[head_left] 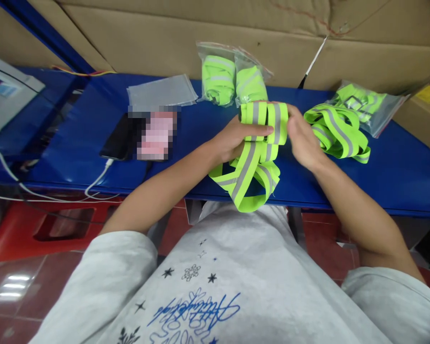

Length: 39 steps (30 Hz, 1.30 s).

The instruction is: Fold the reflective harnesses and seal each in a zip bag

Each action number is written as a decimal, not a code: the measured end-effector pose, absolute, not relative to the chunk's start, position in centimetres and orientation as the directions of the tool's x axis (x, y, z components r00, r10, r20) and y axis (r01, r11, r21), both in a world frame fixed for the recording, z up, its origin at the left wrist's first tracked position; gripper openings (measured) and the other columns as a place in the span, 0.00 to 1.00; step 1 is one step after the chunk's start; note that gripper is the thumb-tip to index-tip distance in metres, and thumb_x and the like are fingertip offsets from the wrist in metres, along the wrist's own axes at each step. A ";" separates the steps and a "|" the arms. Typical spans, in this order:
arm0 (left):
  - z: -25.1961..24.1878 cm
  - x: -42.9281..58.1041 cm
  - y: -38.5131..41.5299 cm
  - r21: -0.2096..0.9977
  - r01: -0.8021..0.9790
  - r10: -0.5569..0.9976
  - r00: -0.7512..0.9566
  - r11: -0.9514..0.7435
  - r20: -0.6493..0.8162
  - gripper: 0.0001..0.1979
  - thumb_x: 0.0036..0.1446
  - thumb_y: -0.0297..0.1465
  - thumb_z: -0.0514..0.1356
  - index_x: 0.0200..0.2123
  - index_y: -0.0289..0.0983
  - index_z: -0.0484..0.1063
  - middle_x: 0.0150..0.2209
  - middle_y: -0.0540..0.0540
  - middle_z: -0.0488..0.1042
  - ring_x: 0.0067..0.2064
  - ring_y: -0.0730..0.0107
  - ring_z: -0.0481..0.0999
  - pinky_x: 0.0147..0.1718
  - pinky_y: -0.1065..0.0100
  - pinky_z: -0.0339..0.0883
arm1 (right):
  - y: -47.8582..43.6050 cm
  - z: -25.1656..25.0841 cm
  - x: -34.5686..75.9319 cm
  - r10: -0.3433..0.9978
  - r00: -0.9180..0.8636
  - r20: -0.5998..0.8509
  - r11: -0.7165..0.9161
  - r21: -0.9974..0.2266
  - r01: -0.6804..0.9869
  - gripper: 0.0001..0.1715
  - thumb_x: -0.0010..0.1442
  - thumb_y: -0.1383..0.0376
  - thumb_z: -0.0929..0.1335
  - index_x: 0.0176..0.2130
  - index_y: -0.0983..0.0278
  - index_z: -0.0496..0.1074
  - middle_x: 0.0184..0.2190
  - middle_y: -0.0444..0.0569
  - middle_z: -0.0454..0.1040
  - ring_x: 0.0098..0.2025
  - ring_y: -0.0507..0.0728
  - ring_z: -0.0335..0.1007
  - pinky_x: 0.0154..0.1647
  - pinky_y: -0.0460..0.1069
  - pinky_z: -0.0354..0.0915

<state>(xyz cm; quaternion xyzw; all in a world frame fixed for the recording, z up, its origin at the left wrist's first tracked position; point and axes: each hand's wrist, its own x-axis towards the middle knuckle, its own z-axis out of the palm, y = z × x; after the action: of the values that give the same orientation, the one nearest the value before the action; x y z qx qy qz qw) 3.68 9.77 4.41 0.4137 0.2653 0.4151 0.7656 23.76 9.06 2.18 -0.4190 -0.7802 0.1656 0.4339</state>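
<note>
Both of my hands hold one neon-yellow reflective strap belt (pixel 252 165) with grey stripes, above the front of the blue table (pixel 397 177). My left hand (pixel 232 141) is closed on its folded upper part, thumb laid across the bands. My right hand (pixel 303 138) grips the same folded part from the right side. Loose loops of the strap hang down over the table's front edge toward my lap.
Another loose reflective strap (pixel 338 131) lies right of my hands. Two bagged straps (pixel 232 79) lean against the cardboard wall (pixel 200 43); a third bag (pixel 365 105) lies at right. Empty plastic bags (pixel 161 91), a charging phone (pixel 120 138) and a grey device (pixel 7 95) sit left.
</note>
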 end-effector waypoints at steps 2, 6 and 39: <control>4.3 3.8 9.9 0.861 -0.419 0.864 0.502 0.287 -0.044 0.27 0.47 0.26 0.77 0.52 0.40 0.78 0.40 0.52 0.84 0.48 0.57 0.86 0.54 0.56 0.79 | 9.5 2.3 24.3 0.805 -0.284 0.521 0.591 -0.660 0.464 0.34 0.74 0.36 0.59 0.57 0.55 0.74 0.52 0.50 0.81 0.56 0.63 0.79 0.57 0.61 0.77; 4.4 3.7 10.0 0.854 -0.379 0.832 0.545 0.357 -0.106 0.18 0.53 0.29 0.75 0.47 0.39 0.79 0.39 0.50 0.84 0.49 0.54 0.87 0.51 0.56 0.81 | 9.1 2.5 24.1 0.707 -0.271 0.653 0.674 -0.504 0.540 0.37 0.72 0.35 0.59 0.66 0.53 0.66 0.59 0.54 0.76 0.62 0.67 0.75 0.61 0.64 0.74; 6.4 3.2 8.9 0.836 -0.486 0.878 0.478 0.257 0.008 0.33 0.50 0.23 0.75 0.59 0.46 0.73 0.45 0.53 0.84 0.56 0.59 0.84 0.56 0.65 0.77 | 8.4 4.5 24.7 0.695 -0.179 0.697 0.693 -0.582 0.427 0.39 0.65 0.33 0.67 0.61 0.55 0.73 0.55 0.55 0.78 0.51 0.63 0.78 0.49 0.58 0.77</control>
<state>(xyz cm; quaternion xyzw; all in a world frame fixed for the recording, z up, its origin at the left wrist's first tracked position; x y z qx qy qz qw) 3.24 8.93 6.43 0.4099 0.2394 0.4511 0.7558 24.75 8.44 4.49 -0.3704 -0.7570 0.1283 0.5228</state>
